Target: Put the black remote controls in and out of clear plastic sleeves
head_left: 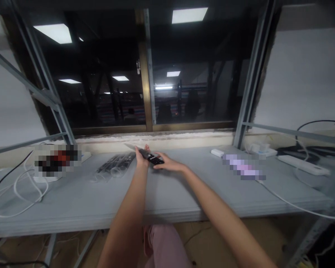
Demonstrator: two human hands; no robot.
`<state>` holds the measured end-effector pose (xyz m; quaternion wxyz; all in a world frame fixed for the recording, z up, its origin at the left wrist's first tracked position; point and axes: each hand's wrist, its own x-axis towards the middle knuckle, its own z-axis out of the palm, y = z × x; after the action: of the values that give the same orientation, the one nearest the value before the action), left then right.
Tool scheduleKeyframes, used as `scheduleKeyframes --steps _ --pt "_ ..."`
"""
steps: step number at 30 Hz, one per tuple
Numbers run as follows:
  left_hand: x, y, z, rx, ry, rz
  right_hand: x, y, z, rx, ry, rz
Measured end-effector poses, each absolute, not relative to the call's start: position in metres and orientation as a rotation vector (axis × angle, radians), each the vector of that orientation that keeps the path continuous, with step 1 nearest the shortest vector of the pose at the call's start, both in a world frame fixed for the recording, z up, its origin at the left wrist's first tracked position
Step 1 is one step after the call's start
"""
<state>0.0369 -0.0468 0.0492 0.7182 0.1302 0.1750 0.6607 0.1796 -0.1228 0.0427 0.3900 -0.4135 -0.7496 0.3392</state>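
A black remote control (pixel 155 159) with rows of light-marked buttons is held above the grey table, slanting from upper left to lower right. My left hand (pixel 141 158) is closed around its far end, with thumb and fingertips on either side. At its near end, my right hand (pixel 169 163) grips it from the right. Something thin and see-through, perhaps a plastic sleeve, sticks out beyond my left hand. Just left of my hands, several dark remotes in clear plastic sleeves (pixel 114 164) lie side by side on the table.
A white power strip (pixel 303 165) and a white adapter (pixel 262 149) lie at the right. A blurred-out lilac object (pixel 242 166) has a white cable. Loose white cables (pixel 19 186) and a blurred-out dark object (pixel 57 160) occupy the left. Metal posts (pixel 247 85) flank the window.
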Motion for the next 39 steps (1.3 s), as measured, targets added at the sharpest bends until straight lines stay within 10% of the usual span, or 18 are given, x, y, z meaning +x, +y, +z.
scheduleKeyframes --steps 39 --pt "0.089 -0.053 0.025 0.970 0.695 0.965 0.205 -0.109 0.037 -1.404 -1.555 0.167"
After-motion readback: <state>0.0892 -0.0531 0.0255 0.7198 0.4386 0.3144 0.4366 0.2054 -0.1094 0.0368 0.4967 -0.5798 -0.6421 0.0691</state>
